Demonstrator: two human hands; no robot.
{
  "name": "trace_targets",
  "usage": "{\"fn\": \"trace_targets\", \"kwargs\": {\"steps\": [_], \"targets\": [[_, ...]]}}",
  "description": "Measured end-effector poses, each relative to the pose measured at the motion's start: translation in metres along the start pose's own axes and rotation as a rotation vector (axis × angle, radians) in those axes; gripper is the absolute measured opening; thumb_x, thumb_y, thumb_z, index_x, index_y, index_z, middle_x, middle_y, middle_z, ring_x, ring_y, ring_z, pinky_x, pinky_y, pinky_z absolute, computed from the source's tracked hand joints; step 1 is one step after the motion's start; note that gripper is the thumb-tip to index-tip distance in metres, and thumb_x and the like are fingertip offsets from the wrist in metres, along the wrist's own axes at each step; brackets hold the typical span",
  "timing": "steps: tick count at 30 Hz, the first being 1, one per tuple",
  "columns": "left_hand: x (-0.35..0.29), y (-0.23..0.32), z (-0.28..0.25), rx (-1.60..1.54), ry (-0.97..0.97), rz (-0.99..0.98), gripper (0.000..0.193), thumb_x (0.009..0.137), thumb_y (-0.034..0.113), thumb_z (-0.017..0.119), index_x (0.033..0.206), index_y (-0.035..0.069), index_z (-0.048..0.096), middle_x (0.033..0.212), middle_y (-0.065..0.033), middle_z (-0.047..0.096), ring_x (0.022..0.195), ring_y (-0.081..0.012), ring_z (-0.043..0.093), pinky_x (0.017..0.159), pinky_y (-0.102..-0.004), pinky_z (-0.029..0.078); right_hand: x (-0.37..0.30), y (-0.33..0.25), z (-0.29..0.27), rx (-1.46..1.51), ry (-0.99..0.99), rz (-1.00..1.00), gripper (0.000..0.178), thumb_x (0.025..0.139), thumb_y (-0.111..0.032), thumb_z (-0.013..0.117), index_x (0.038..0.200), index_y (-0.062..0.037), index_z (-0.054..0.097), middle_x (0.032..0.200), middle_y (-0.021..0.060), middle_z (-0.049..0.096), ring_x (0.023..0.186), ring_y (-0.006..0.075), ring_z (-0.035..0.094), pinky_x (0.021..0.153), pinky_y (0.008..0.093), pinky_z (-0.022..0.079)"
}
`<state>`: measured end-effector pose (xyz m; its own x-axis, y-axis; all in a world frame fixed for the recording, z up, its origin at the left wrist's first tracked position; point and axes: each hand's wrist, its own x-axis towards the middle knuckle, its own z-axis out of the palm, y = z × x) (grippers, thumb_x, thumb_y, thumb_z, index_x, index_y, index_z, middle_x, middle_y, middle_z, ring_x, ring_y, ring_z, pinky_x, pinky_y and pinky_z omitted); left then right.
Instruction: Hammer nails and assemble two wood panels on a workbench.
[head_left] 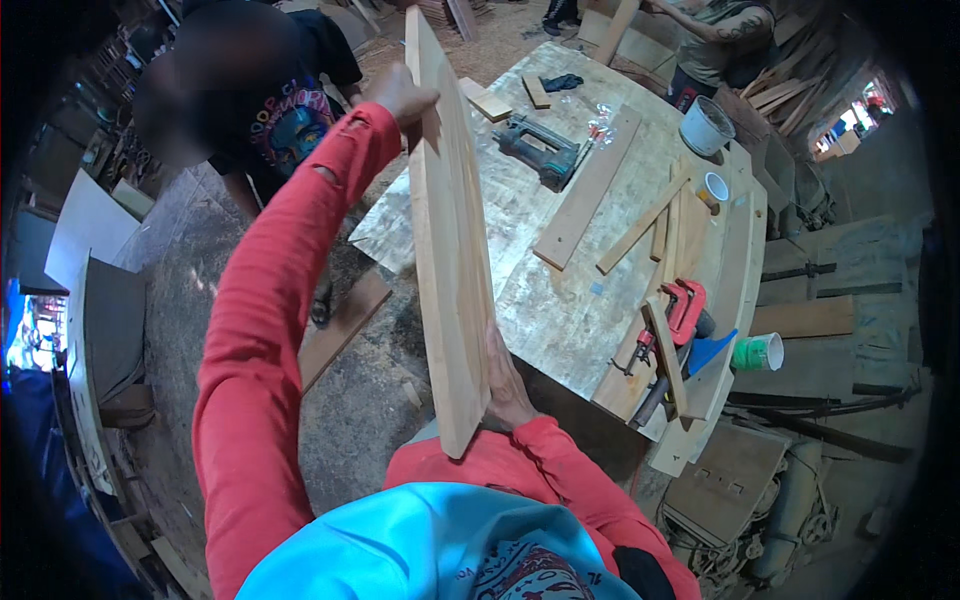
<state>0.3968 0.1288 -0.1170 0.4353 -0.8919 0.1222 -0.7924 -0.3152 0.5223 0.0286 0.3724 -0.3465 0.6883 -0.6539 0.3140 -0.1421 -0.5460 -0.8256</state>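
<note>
A pale wooden panel (450, 240) stands on edge in front of me, its long narrow edge turned my way. High at its far end, my left hand (402, 97) is closed over the edge, with the thumb pointing across it. Lower down, my right hand (508, 385) presses on the panel's right face near its close end and supports it; some of its fingers are hidden. The panel is held off to the left of the worktable (540, 320), and its near corner reaches close to my body.
On the table are a dark nail gun (540, 150), a long plank (590, 190), wood strips (645, 225), a red clamp (685, 310) and a white bucket (706, 127). One person (270, 90) stands at the far left, another (720, 50) at the far right. A board (345, 325) lies on the floor.
</note>
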Motion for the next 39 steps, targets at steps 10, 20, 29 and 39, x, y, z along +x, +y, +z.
{"fn": "trace_targets", "kwargs": {"steps": [10, 20, 29, 39], "targets": [[-0.133, 0.105, -0.108, -0.034, 0.774, 0.332, 0.034, 0.091, 0.026, 0.062, 0.100, -0.005, 0.050, 0.084, -0.0319, 0.067, 0.079, -0.0486, 0.067, 0.071, -0.0535, 0.054, 0.156, -0.017, -0.045, 0.031, -0.212, -0.099, 0.123, 0.070, -0.017, 0.083, 0.158, -0.0044, -0.002, 0.164, 0.0241, 0.002, 0.152, 0.0416, 0.007, 0.124, 0.0438, 0.015], [-0.224, 0.110, -0.038, -0.320, 0.754, 0.326, 0.031, 0.087, 0.015, 0.067, 0.110, 0.008, 0.048, 0.063, -0.0173, 0.059, 0.054, -0.0400, 0.062, 0.047, -0.0490, 0.047, 0.202, -0.050, 0.017, 1.600, 0.176, 0.180, 0.093, 0.088, -0.038, 0.074, 0.156, -0.0062, 0.018, 0.158, 0.0137, 0.026, 0.146, 0.0261, 0.029, 0.117, 0.0372, 0.032], [-0.262, 0.109, -0.063, -0.266, 0.480, 0.386, 0.093, 0.073, 0.010, 0.070, 0.154, 0.000, 0.025, 0.121, -0.0298, 0.059, 0.084, -0.0423, 0.069, 0.066, -0.0461, 0.059, 0.202, -0.072, 0.007, 1.468, 0.071, 0.222, 0.089, 0.090, -0.037, 0.072, 0.155, -0.0064, 0.019, 0.157, 0.0119, 0.027, 0.143, 0.0247, 0.032, 0.116, 0.0363, 0.033], [-0.251, 0.103, -0.060, -0.238, 0.524, 0.423, 0.094, 0.073, 0.010, 0.070, 0.153, -0.001, 0.024, 0.118, -0.0285, 0.061, 0.079, -0.0422, 0.069, 0.065, -0.0463, 0.058, 0.173, -0.085, -0.015, 1.369, 0.162, 0.427, 0.085, 0.092, -0.037, 0.070, 0.154, -0.0067, 0.021, 0.155, 0.0097, 0.029, 0.140, 0.0228, 0.035, 0.114, 0.0352, 0.035]]}}
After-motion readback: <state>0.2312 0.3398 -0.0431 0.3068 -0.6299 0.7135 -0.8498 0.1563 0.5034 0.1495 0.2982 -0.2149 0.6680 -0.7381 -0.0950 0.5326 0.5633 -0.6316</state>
